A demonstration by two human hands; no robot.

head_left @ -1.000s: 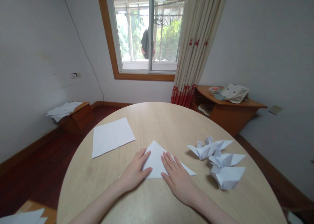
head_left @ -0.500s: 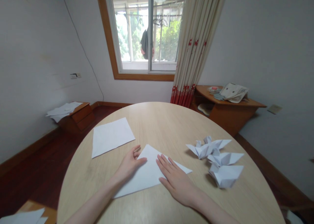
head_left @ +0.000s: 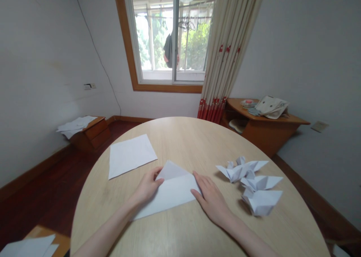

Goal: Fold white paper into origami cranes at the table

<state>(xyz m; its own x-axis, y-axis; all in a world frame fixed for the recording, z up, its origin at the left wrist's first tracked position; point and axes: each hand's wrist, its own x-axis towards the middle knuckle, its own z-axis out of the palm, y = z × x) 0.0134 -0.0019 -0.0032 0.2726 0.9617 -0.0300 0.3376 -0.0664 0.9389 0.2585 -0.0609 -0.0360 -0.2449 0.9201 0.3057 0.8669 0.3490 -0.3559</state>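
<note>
step: folding paper sheet point(head_left: 169, 195), lying on table point(head_left: 180, 136) between both hands | left hand point(head_left: 147, 185) at its edge, fingers curled, grip unclear from here | right hand point(head_left: 211, 200) open, flat against its end | next: press crease flat

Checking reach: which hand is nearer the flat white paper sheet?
Left. The left hand is just short of the flat white paper sheet; the right hand lies beyond the folded white paper.
</note>
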